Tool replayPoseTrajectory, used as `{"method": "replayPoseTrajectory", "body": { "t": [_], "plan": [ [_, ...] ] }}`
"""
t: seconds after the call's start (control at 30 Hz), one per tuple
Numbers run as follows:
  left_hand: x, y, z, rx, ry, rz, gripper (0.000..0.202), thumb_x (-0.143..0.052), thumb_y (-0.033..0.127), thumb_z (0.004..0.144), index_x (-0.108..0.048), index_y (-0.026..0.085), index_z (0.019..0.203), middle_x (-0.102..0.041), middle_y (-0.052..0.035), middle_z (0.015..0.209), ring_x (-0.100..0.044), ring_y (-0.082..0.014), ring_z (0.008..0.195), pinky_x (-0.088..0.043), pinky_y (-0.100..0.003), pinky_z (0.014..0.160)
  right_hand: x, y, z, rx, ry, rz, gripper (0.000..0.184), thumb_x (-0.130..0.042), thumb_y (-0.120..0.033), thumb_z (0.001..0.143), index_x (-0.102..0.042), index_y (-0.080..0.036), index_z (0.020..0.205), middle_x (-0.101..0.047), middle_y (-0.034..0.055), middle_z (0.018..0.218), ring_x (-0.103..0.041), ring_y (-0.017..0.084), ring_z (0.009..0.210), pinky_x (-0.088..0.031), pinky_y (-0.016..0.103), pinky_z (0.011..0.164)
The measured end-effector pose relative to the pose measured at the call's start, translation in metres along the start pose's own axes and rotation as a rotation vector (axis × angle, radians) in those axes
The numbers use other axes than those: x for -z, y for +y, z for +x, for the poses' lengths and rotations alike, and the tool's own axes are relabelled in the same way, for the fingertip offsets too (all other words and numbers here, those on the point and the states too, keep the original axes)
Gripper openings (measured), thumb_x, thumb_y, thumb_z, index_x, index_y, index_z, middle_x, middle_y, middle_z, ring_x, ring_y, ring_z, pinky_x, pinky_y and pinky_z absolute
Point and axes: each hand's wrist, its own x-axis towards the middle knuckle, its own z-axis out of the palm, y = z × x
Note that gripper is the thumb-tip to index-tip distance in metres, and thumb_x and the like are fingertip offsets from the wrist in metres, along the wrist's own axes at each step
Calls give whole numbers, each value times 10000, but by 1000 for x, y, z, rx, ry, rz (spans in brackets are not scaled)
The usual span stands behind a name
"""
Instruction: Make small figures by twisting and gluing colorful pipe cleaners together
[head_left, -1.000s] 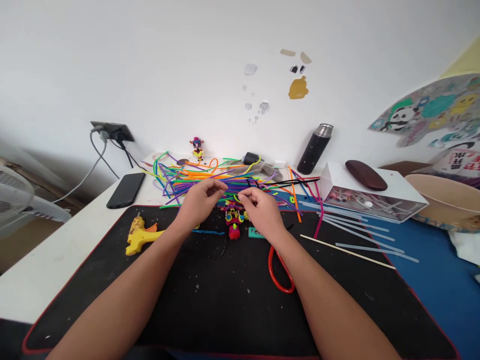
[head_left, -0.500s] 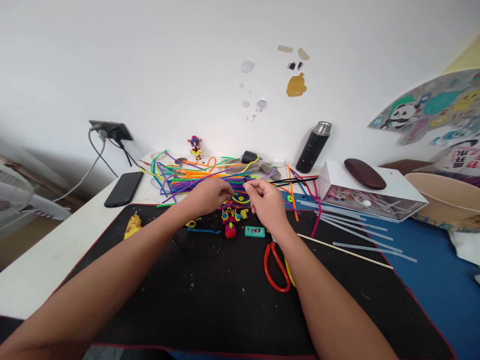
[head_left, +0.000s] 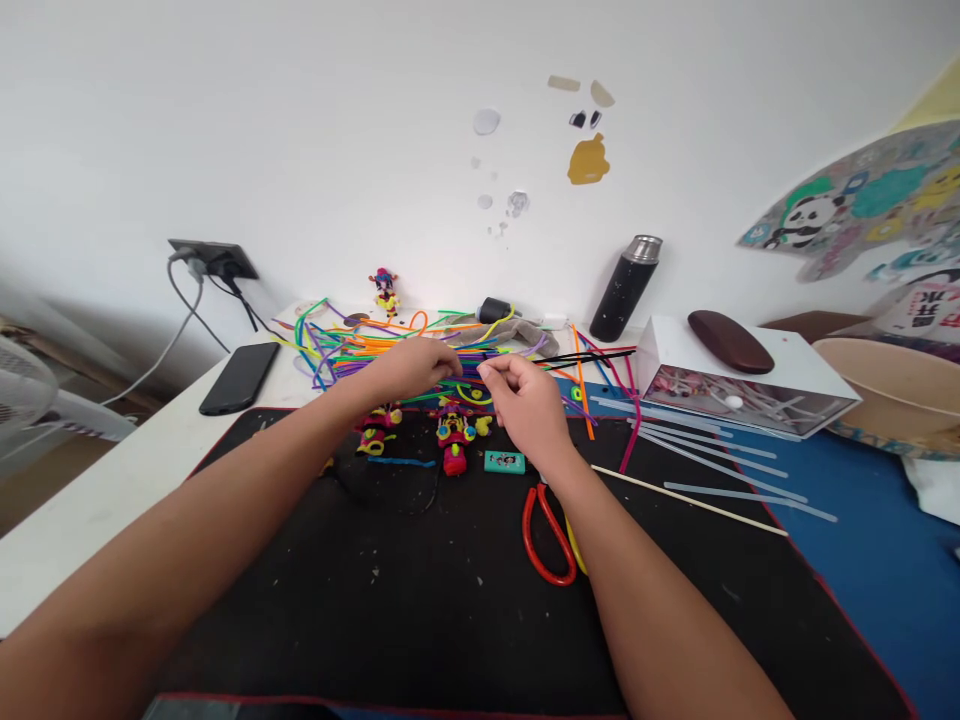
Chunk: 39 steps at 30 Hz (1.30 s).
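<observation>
My left hand (head_left: 415, 369) reaches over the pile of colourful pipe cleaners (head_left: 360, 346), its fingers curled down among the strands. Just to its right, my right hand (head_left: 531, 405) has thumb and forefinger pinched together at the pile's near edge. What either hand grips is too small or hidden to make out. Below and between the hands lies a pink, yellow and blue pipe-cleaner figure (head_left: 454, 440). A second such figure (head_left: 375, 432) is partly covered by my left forearm. A teal eraser-like block (head_left: 504, 462) and red-handled scissors (head_left: 529, 535) lie near my right wrist.
Behind the pile stand a small doll figure (head_left: 385, 292) and a black thermos (head_left: 628, 290). A phone (head_left: 240, 378) lies at left. At right are a white box (head_left: 817, 385) with a glasses case (head_left: 729, 341), clear glue sticks (head_left: 739, 492) and a wooden stick (head_left: 697, 503).
My left hand has shifted slightly left and up over the pile, uncovering more of the second figure. My right hand keeps its pinch. The view has shifted slightly.
</observation>
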Motion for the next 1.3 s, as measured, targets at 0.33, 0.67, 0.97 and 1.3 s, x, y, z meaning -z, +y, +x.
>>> {"method": "replayPoseTrajectory", "body": {
  "t": [0.33,0.67,0.97,1.3],
  "plan": [
    [-11,-8,-17,-34,-141,73,259,-615,176,752,-821,279,872,-790,-43,886,-672,-227,776,-451,-295,721,-2,-3,-4,48,-39,-124,233,-573,-411,968,-694,-222,907,-616,-12,623,-545,171,544,-363,294,550],
    [-17,3,-10,-83,-138,141,241,-571,174,815,-794,239,877,-769,-50,803,-622,-209,659,-367,-297,626,-4,-6,-5,101,-91,-210,205,-569,-355,986,-708,-226,910,-658,-9,673,-564,170,600,-343,293,589],
    [-9,-3,-20,-11,-16,30,255,-559,348,895,-778,218,891,-769,-65,854,-646,-223,728,-403,-301,656,-6,-4,-6,106,-105,-230,199,-574,-356,996,-720,-230,945,-669,-15,691,-559,163,596,-338,295,583],
    [16,39,-49,26,303,-220,264,-574,407,949,-714,184,927,-718,-34,792,-631,-181,713,-447,-283,672,-9,4,-3,39,-121,-160,212,-600,-378,983,-727,-216,1034,-679,-18,695,-583,160,597,-351,279,565]
  ]
}}
